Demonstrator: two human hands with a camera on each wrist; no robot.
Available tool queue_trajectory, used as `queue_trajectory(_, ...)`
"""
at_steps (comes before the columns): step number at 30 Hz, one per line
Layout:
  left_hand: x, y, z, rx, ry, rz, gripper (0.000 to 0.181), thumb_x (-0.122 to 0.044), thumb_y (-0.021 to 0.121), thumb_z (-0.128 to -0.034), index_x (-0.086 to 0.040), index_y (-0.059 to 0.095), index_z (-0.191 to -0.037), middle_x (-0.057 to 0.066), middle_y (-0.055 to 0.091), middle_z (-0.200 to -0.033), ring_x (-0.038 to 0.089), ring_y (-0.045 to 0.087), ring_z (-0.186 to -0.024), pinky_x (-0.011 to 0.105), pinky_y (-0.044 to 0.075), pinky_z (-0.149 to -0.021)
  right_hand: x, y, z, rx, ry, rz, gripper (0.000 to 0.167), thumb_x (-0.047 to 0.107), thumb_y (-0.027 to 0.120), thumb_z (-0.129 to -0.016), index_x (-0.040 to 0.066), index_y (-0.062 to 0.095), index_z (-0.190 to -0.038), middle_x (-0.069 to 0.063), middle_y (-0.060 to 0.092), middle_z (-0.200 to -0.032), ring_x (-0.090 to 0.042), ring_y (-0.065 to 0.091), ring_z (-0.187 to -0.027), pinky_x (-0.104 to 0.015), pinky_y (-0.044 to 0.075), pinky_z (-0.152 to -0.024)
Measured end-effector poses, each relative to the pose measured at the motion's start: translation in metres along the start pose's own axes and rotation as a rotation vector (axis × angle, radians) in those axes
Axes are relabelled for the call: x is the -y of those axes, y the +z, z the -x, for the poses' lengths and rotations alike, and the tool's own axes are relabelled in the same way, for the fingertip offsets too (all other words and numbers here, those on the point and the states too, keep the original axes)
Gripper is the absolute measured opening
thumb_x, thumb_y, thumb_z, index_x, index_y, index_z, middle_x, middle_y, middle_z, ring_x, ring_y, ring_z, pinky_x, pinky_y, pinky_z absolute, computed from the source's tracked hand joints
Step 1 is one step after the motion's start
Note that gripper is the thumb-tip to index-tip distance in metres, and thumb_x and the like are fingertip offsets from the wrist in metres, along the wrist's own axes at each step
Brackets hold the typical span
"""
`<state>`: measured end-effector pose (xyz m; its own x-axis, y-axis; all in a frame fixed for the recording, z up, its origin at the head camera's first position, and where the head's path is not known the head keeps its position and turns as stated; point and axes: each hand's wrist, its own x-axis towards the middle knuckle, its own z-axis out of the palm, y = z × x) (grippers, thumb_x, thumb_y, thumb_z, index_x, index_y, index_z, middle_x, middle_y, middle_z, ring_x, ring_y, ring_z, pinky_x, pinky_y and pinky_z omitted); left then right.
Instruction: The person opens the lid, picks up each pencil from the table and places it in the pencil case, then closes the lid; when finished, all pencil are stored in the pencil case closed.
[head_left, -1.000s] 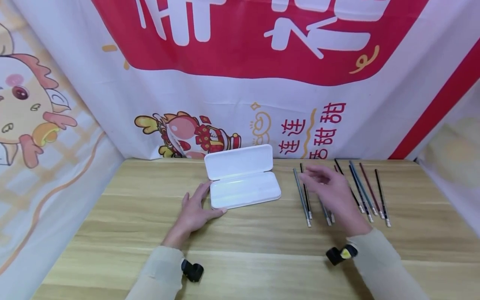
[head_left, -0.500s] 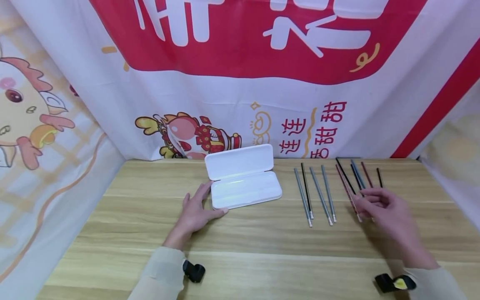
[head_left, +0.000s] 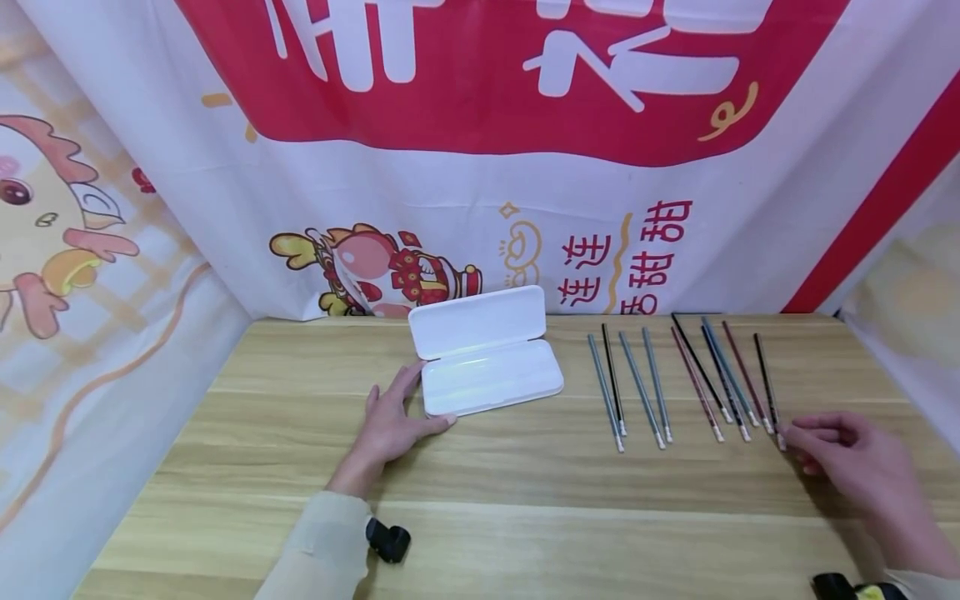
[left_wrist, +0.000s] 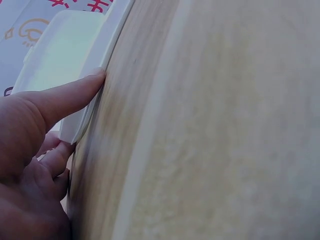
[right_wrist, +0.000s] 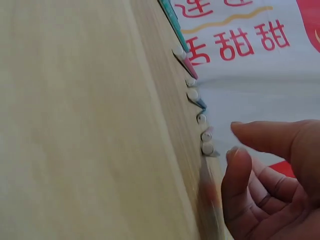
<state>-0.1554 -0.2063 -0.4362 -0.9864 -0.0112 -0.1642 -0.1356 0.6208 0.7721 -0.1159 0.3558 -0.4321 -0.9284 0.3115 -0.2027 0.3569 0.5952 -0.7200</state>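
Note:
A white pencil case [head_left: 491, 379] lies with its lid raised in the head view, its tray facing up. My left hand [head_left: 384, 429] rests at its left corner, the thumb [left_wrist: 75, 95] straight against the front wall and the other fingers along the left side. Several pencils with white eraser ends lie in a loose row to the right of the case, among them a blue pencil [head_left: 606, 392] and a dark red pencil [head_left: 697, 383]. Beside the eraser end of the rightmost black pencil [head_left: 767, 383] is my right hand [head_left: 855, 458]. Its thumb and forefinger stand apart in the right wrist view, nothing between them.
The wooden table [head_left: 495, 517] extends in front of the case and pencils. A printed white and red cloth [head_left: 480, 192] hangs right behind the table's back edge. More printed cloth [head_left: 90, 350] hangs at the left.
My right hand has moved rightward over the pencils, from the left group to the rightmost black pencil. The left hand and the case have stayed put.

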Motion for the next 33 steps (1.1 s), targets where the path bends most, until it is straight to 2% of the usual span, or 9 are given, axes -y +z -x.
queue_trajectory(8,-0.002,0.0015,0.0007,0.005,-0.015,0.002,0.095,-0.033,0.089,-0.0908,-0.029,0.034,-0.169,0.01,0.037,-0.175,0.034,0.009,-0.171,0.056,-0.016,-0.137,-0.0055,-0.0031,-0.0065,0.016,0.068,0.1,0.065,0.052,0.072,-0.101,-0.004,0.065,-0.132,-0.003,0.076,-0.097,-0.012,0.066,-0.073,-0.026,0.059,-0.059)
queue_trajectory(15,-0.0016,0.0008,0.0008,0.006,-0.018,0.008,0.095,-0.034,0.089,-0.0904,-0.03,0.034,-0.168,0.011,0.037,-0.175,0.034,0.011,-0.17,0.057,-0.016,-0.137,-0.0003,-0.0051,-0.0014,0.046,0.053,0.16,0.074,0.064,0.073,-0.096,-0.001,0.067,-0.131,0.002,0.075,-0.089,-0.009,0.064,-0.073,-0.025,0.052,-0.059)
queue_trajectory(21,-0.0017,-0.0002,-0.0004,0.007,-0.016,-0.008,0.096,-0.037,0.089,-0.0906,-0.03,0.033,-0.169,0.01,0.036,-0.176,0.033,0.009,-0.171,0.057,-0.016,-0.137,0.0027,-0.0041,-0.0003,0.041,0.059,0.17,0.068,0.057,0.074,-0.098,-0.003,0.066,-0.129,-0.003,0.076,-0.092,-0.012,0.064,-0.077,-0.026,0.05,-0.06)
queue_trajectory(26,-0.0023,-0.0007,0.0004,0.008,-0.017,-0.022,0.097,-0.039,0.088,-0.0909,-0.03,0.032,-0.169,0.01,0.036,-0.176,0.033,0.009,-0.171,0.057,-0.016,-0.137,0.0008,-0.0031,-0.0012,0.039,0.023,0.189,0.064,0.053,0.075,-0.099,-0.003,0.067,-0.127,-0.006,0.076,-0.093,-0.013,0.065,-0.077,-0.026,0.049,-0.059)
queue_trajectory(33,-0.002,0.0005,0.0004,0.017,-0.034,-0.023,0.099,-0.04,0.089,-0.09,-0.029,0.031,-0.17,0.011,0.034,-0.176,0.034,0.008,-0.171,0.057,-0.016,-0.137,-0.002,-0.0034,-0.0002,0.046,-0.015,0.162,0.061,0.05,0.076,-0.098,-0.004,0.066,-0.126,-0.009,0.077,-0.098,-0.012,0.066,-0.075,-0.027,0.053,-0.058)
